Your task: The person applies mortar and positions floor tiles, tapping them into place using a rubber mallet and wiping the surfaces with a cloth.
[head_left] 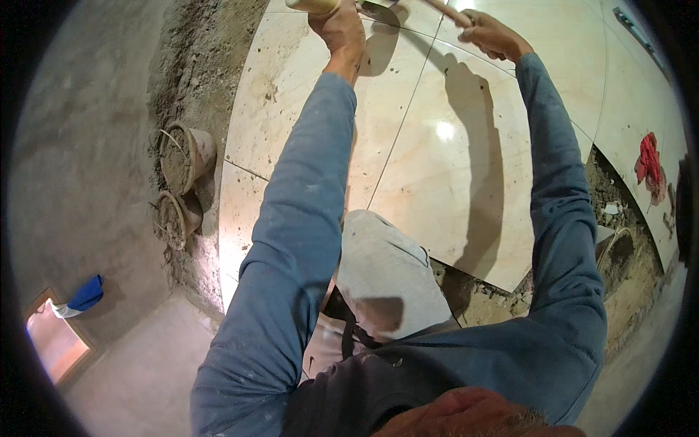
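My left hand [342,33] is at the top edge of the view, closed round a tool with a thick, pale, rounded handle [309,5]. Beside that hand a dark, flat piece shows above the tiles, cut off by the picture's edge. Farther right, my right hand [492,36] grips a slim wooden handle [448,12] that slants up and leftward; the tool's far end is out of view. Both arms reach forward over large, glossy cream floor tiles [415,146], spotted with bits of mortar.
Two mortar-caked buckets [176,156] stand at left, along a strip of rough mortar by the grey wall [87,146]. A red cloth [648,160] and a spirit level [639,40] lie on tiles at right. Bare rubble [480,295] borders the tiles near my knee.
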The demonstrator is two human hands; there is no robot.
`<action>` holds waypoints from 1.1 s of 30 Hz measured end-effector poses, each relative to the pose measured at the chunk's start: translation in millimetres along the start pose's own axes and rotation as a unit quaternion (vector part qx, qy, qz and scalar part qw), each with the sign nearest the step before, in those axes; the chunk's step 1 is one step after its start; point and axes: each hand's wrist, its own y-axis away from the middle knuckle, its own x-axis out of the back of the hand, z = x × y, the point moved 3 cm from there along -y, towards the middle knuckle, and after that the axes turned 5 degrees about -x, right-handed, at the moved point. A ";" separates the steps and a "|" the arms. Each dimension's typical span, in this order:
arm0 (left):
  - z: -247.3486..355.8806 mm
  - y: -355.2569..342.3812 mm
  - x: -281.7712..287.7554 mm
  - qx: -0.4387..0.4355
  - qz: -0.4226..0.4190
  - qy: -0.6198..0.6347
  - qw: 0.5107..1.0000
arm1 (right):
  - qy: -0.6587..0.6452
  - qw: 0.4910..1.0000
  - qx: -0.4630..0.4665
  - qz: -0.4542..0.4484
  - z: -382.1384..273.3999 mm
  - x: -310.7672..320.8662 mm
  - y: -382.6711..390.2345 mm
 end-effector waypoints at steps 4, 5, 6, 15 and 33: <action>-10.8 -4.6 -6.4 -0.036 0.002 0.005 0.999 | -0.152 0.973 -0.037 0.168 22.2 7.6 -4.8; -13.1 -6.3 -11.4 -0.044 0.005 0.007 0.999 | -0.184 0.959 -0.047 0.210 30.7 6.7 -3.6; -17.2 -6.9 -9.9 -0.050 0.013 0.004 0.999 | -0.118 0.983 -0.062 0.125 31.0 -9.7 3.9; -24.3 -13.4 -16.8 -0.043 0.006 -0.028 0.999 | -0.110 0.981 -0.030 0.157 23.6 55.1 -3.5; -39.0 -14.9 -19.3 -0.087 0.002 -0.062 0.994 | 0.057 0.998 -0.020 -0.035 51.5 -6.5 8.2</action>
